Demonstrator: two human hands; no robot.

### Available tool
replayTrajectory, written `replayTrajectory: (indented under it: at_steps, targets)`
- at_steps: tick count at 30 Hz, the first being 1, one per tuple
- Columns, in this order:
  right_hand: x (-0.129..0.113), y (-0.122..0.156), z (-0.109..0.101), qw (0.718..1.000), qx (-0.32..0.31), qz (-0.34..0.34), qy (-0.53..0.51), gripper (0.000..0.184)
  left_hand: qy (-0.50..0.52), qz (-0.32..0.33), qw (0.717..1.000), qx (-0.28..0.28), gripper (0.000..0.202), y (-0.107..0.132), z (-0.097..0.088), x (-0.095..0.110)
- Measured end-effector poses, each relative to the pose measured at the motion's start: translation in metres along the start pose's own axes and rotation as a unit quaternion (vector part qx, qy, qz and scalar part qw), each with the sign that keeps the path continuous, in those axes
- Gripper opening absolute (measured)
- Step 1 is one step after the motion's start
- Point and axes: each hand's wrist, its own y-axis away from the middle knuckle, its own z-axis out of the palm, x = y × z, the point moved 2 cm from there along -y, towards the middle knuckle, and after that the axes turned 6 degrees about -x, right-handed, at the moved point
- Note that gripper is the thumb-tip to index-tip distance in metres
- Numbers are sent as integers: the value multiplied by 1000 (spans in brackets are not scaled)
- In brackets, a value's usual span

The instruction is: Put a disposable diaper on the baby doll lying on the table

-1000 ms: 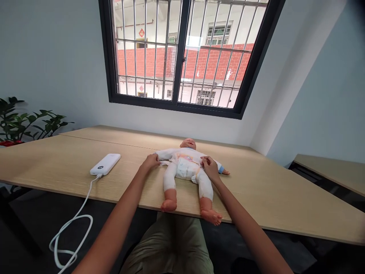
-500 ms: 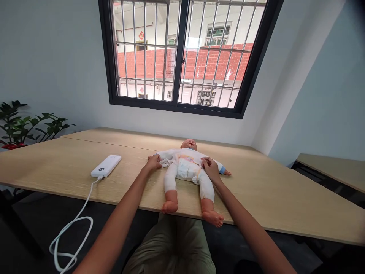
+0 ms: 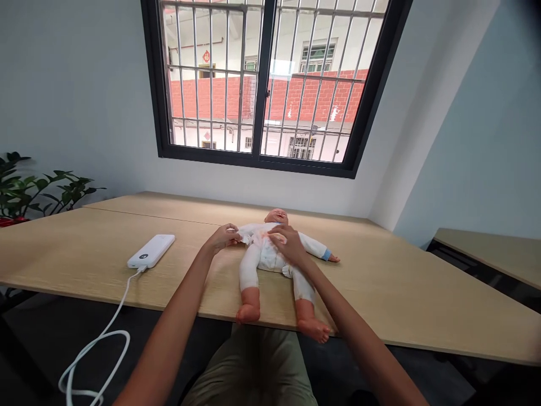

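The left hand (image 3: 222,238), fingers bent and tips brought together, pinches a white flap (image 3: 245,239) beside the doll's waist. The right hand (image 3: 289,243) curves half-open over the doll's belly; whether it grips anything, I cannot tell. The doll (image 3: 251,268) lies face-up on the table (image 3: 380,282), wearing a diaper (image 3: 270,261). Well left of the doll sits a power bank (image 3: 152,251); beyond its head, a window (image 3: 256,163).

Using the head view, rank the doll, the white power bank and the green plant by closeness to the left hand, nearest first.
From the left hand:
1. Doll: just to its right, at the fingertips.
2. White power bank: to its left.
3. Green plant: at the picture's far left.
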Motion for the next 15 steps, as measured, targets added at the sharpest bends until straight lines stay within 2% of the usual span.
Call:
replayTrajectory:
  at_steps: [3,7,11,13,15]
  targets:
    - [-23,-27,27,987,-143,-33,68,23,63,31,996,-48,44,3,6,6]
    - [-38,-43,56,961,-251,-5,121,18,108,42,989,-94,49,9,10,11]
    - [-45,-39,68,949,-290,10,121,27,122,34,985,-118,51,11,14,11]
    - [-44,-36,70,952,-283,17,118,33,123,29,985,-121,51,9,18,10]
    - [-40,-34,70,964,-251,9,87,32,119,28,986,-113,52,7,23,8]
